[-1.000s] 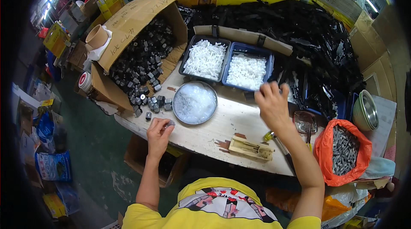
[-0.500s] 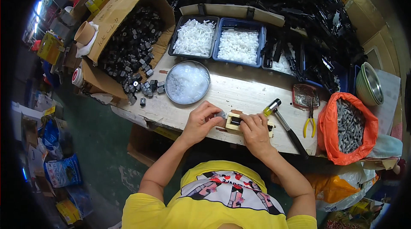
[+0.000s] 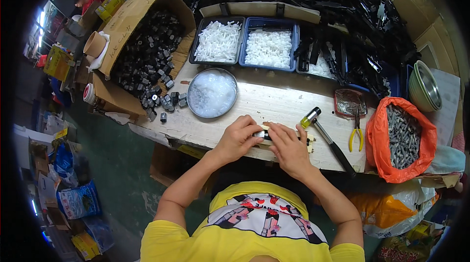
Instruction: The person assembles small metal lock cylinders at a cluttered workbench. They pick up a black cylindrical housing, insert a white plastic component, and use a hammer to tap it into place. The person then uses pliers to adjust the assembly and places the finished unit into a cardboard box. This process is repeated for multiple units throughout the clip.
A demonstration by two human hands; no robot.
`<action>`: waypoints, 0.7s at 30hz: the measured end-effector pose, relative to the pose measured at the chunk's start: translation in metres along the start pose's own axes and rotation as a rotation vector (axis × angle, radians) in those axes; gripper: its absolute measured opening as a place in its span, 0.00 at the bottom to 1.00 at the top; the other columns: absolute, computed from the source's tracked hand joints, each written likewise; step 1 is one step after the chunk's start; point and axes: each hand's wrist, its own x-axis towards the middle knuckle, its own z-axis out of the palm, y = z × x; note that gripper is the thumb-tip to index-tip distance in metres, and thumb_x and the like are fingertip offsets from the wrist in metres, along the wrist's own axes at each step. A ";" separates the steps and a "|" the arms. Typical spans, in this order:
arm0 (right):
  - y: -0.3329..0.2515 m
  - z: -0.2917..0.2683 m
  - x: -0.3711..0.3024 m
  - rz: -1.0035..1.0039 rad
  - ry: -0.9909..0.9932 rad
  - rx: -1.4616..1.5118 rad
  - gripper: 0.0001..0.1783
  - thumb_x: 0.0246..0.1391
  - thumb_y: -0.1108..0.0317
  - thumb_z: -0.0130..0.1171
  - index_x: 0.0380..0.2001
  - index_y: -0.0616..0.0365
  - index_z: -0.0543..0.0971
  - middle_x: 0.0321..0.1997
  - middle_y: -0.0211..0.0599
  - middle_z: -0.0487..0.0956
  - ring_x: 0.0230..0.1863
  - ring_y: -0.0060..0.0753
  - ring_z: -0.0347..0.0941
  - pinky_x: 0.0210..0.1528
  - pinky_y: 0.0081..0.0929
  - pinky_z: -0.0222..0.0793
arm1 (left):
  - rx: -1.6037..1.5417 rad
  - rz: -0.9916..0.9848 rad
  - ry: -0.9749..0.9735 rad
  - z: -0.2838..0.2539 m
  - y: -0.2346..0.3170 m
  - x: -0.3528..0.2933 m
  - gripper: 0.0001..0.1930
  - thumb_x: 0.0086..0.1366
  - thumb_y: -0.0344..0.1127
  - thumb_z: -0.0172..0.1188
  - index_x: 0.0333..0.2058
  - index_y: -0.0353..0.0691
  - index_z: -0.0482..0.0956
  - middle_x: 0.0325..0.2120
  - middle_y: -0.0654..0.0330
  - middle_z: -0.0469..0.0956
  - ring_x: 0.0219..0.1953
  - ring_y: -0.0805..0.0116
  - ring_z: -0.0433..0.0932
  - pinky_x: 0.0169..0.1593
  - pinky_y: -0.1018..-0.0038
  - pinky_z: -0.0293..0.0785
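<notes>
At the bench's front edge, my left hand (image 3: 239, 137) pinches a small light-grey part (image 3: 259, 134) at the left end of a cream-coloured block (image 3: 311, 144). My right hand (image 3: 292, 150) is closed over the middle of the block, fingers together and pointing left. A black piece (image 3: 267, 137) sits in the block, mostly hidden under my fingers. Close to my right hand lies a hammer (image 3: 329, 140) with a black grip and a yellow-and-black head.
Behind my hands stands a round metal dish (image 3: 213, 93) of translucent material. Beyond it are trays of white plastic pieces (image 3: 268, 49) and a heap of black parts (image 3: 338, 2). Yellow-handled pliers (image 3: 356, 137) and a red bag (image 3: 377, 139) of grey pieces lie right; a carton (image 3: 112, 46) tilts left.
My left hand has moved right with the grey part, bringing it to the block's left end. My right fingers have shifted slightly left and now lie flatter over the block.
</notes>
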 end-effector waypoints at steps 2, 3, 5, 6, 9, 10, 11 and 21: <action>0.007 -0.004 0.002 0.091 0.083 0.275 0.18 0.52 0.66 0.51 0.47 0.59 0.70 0.51 0.37 0.71 0.51 0.37 0.64 0.54 0.40 0.49 | 0.126 0.119 -0.023 0.004 0.002 0.007 0.12 0.49 0.27 0.62 0.34 0.33 0.75 0.28 0.57 0.70 0.29 0.63 0.70 0.32 0.72 0.68; 0.008 -0.004 0.002 0.099 0.099 0.286 0.17 0.52 0.67 0.51 0.46 0.59 0.71 0.49 0.37 0.72 0.50 0.38 0.65 0.54 0.39 0.50 | 0.162 0.125 -0.043 0.007 0.003 0.010 0.13 0.48 0.27 0.63 0.34 0.34 0.75 0.28 0.56 0.70 0.29 0.62 0.69 0.32 0.71 0.68; 0.010 -0.002 0.000 0.114 0.130 0.309 0.15 0.53 0.68 0.50 0.44 0.59 0.72 0.45 0.38 0.74 0.47 0.39 0.66 0.52 0.36 0.52 | 0.236 0.135 -0.080 0.015 0.003 0.014 0.14 0.47 0.28 0.63 0.34 0.34 0.75 0.28 0.56 0.69 0.30 0.60 0.69 0.32 0.70 0.68; 0.010 -0.001 0.000 0.108 0.132 0.293 0.14 0.53 0.68 0.50 0.43 0.59 0.72 0.45 0.38 0.74 0.47 0.39 0.66 0.52 0.36 0.52 | 0.260 0.138 -0.103 0.018 0.001 0.016 0.14 0.46 0.28 0.63 0.34 0.35 0.75 0.28 0.56 0.69 0.31 0.59 0.69 0.33 0.70 0.69; 0.008 0.000 0.000 0.097 0.136 0.266 0.13 0.53 0.69 0.50 0.41 0.60 0.73 0.43 0.38 0.75 0.46 0.38 0.66 0.51 0.36 0.52 | 0.227 0.073 -0.141 0.022 0.000 0.018 0.14 0.46 0.29 0.64 0.34 0.36 0.75 0.28 0.58 0.67 0.31 0.61 0.70 0.34 0.71 0.69; 0.008 -0.002 0.000 0.100 0.137 0.269 0.13 0.53 0.69 0.50 0.41 0.60 0.73 0.43 0.38 0.75 0.45 0.38 0.66 0.51 0.36 0.52 | 0.144 0.003 -0.136 0.020 0.002 0.018 0.13 0.47 0.29 0.64 0.34 0.35 0.75 0.28 0.59 0.67 0.31 0.63 0.70 0.34 0.72 0.69; 0.008 -0.003 0.000 0.102 0.137 0.272 0.12 0.53 0.69 0.51 0.41 0.60 0.73 0.43 0.38 0.74 0.45 0.38 0.66 0.51 0.36 0.52 | 0.061 -0.067 -0.129 0.018 0.004 0.018 0.13 0.48 0.29 0.64 0.33 0.35 0.75 0.28 0.60 0.67 0.30 0.66 0.69 0.33 0.74 0.69; 0.007 -0.005 0.004 0.153 0.176 0.343 0.09 0.52 0.70 0.51 0.36 0.61 0.74 0.38 0.38 0.76 0.41 0.39 0.67 0.47 0.32 0.56 | -0.605 -0.504 0.064 0.028 -0.010 0.005 0.04 0.51 0.23 0.62 0.27 0.35 0.76 0.26 0.68 0.65 0.23 0.82 0.65 0.27 0.85 0.63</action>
